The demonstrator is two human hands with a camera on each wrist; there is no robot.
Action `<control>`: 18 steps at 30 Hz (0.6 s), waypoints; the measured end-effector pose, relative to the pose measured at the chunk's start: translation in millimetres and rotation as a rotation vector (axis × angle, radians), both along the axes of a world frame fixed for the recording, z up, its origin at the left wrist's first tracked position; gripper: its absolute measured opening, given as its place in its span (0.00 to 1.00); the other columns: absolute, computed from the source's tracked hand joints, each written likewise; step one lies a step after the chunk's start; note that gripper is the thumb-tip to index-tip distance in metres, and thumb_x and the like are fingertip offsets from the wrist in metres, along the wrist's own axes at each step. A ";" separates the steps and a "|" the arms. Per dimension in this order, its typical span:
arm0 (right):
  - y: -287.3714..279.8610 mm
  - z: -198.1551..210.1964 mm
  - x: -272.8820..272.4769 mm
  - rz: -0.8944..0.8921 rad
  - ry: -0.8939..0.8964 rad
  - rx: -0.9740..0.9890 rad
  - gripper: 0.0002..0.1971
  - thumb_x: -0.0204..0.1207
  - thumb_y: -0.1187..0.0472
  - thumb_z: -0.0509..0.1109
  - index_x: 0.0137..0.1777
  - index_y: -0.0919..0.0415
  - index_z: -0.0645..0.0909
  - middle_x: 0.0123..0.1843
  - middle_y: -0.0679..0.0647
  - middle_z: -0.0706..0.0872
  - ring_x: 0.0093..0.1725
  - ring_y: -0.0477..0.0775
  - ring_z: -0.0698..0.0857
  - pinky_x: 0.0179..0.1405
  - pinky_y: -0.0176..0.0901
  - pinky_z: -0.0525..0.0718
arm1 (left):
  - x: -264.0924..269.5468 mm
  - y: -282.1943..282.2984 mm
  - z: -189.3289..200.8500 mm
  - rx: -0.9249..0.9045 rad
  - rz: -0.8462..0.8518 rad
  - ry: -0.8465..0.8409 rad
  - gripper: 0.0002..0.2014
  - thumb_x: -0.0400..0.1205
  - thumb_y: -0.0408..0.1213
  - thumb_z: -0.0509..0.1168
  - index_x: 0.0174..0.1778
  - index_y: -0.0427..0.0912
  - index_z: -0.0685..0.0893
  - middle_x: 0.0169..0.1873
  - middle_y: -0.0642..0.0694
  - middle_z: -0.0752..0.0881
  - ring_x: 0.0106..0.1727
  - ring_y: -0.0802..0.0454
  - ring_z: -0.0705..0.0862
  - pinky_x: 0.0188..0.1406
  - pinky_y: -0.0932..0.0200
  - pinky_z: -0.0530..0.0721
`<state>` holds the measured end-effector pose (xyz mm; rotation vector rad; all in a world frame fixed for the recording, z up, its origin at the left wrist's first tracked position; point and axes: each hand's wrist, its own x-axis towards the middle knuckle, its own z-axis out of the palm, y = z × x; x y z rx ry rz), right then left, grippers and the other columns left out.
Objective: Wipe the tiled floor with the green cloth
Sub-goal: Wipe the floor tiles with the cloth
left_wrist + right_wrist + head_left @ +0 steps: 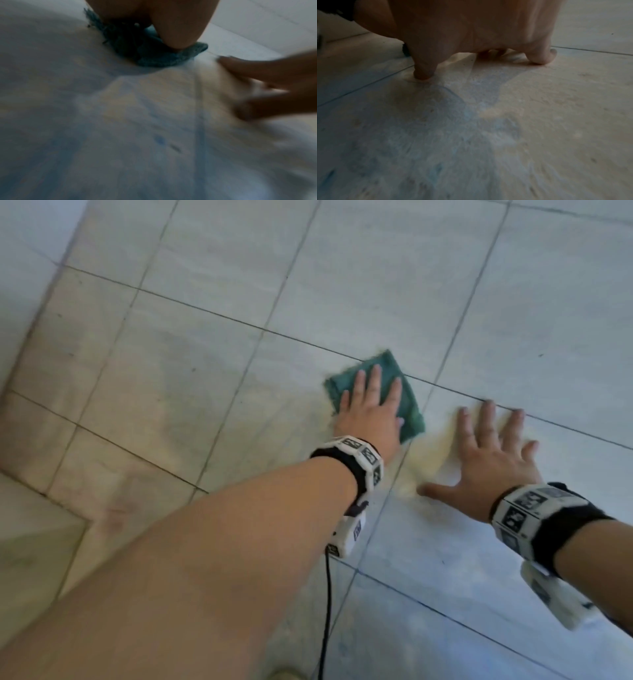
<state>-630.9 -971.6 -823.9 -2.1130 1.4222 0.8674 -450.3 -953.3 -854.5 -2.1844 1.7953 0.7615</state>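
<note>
While the left hand [368, 412] is pressing the folded green terry cloth [373, 392] flat with straight fingers, to keep it down for wiping, the right hand [493, 460] is lying spread and bare just beside it, probably as support. Both are resting on the pale grey tiled floor [205, 354] with dark grout lines [219, 314].

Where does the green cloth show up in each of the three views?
Head: green cloth at centre, under the left hand.
Left wrist: top centre, beneath the palm.
Right wrist: only a dark sliver at left, probably the cloth.
Shared landmark: the right hand, flat on the tiled floor.
</note>
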 end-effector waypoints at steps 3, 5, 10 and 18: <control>2.7 -2.9 -2.4 -0.012 -0.017 -0.001 0.69 0.57 0.12 0.55 0.84 0.51 0.23 0.85 0.57 0.22 0.83 0.75 0.28 0.82 0.76 0.50 | -48.2 8.4 -3.1 0.002 -0.127 0.039 0.33 0.89 0.49 0.53 0.88 0.53 0.45 0.86 0.45 0.34 0.86 0.42 0.33 0.85 0.41 0.41; 3.2 -5.8 -2.9 -0.013 -0.034 -0.011 0.69 0.57 0.11 0.54 0.84 0.50 0.23 0.85 0.57 0.22 0.83 0.75 0.28 0.82 0.76 0.48 | -49.4 10.9 -4.7 -0.030 -0.154 0.048 0.33 0.89 0.51 0.54 0.88 0.54 0.46 0.86 0.46 0.35 0.86 0.44 0.34 0.84 0.42 0.41; 7.8 -10.1 -15.2 -0.009 -0.095 -0.029 0.67 0.62 0.17 0.63 0.84 0.49 0.23 0.85 0.55 0.21 0.83 0.71 0.26 0.83 0.74 0.47 | 16.3 9.3 -8.1 -0.105 0.013 -0.002 0.34 0.88 0.52 0.55 0.88 0.51 0.50 0.87 0.40 0.42 0.87 0.37 0.41 0.85 0.38 0.47; 29.1 -15.2 -46.8 -0.021 -0.130 -0.064 0.67 0.62 0.18 0.65 0.85 0.47 0.24 0.86 0.53 0.23 0.85 0.67 0.28 0.83 0.75 0.48 | -23.6 25.3 -0.9 -0.046 -0.005 -0.045 0.33 0.89 0.50 0.54 0.88 0.53 0.47 0.87 0.42 0.38 0.86 0.37 0.37 0.85 0.36 0.46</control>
